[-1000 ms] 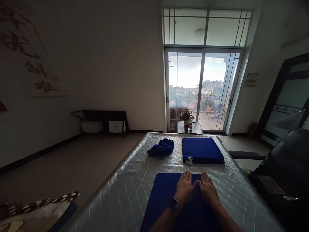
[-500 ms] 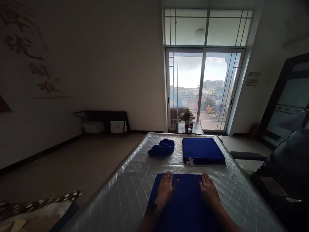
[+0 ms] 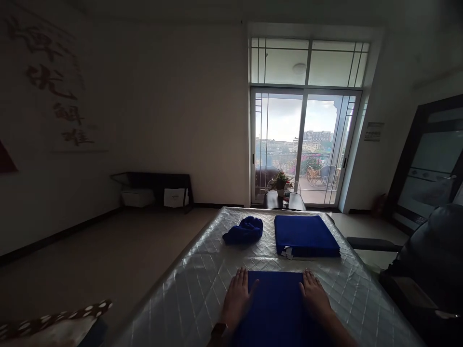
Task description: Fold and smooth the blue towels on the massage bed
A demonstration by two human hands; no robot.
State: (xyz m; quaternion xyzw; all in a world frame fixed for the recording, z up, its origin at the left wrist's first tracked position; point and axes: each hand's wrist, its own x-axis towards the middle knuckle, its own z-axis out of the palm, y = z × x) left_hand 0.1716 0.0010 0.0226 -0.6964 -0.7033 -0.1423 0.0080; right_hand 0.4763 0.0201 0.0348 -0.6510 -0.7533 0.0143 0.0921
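A blue cloth [image 3: 275, 308], flat and straight-edged like a towel, lies on the silver quilted surface [image 3: 195, 289] in front of me. Along its left edge rests my left hand [image 3: 237, 295], fingers stretched forward and thumb over the cloth. My right hand [image 3: 314, 291] lies flat at the opposite edge, fingers also extended. Neither hand grips anything. Beyond them sits a stack of folded blue cloths [image 3: 307, 236] with white tags at its near corner. To the left of that stack is a crumpled blue cloth [image 3: 244, 231]. The near end of the flat cloth runs out of view.
Behind the surface stands a small dark table [image 3: 284, 201] with a potted plant [image 3: 280, 181] and a bottle [image 3: 286, 193], before glass sliding doors. A black chair [image 3: 430, 246] is close on the right. At lower left lies a polka-dot fabric item [image 3: 54, 315].
My left hand has shifted left, from on top of the cloth to its left edge, which now lies further right. My right hand stays at the right edge. The view has tilted upward slightly.
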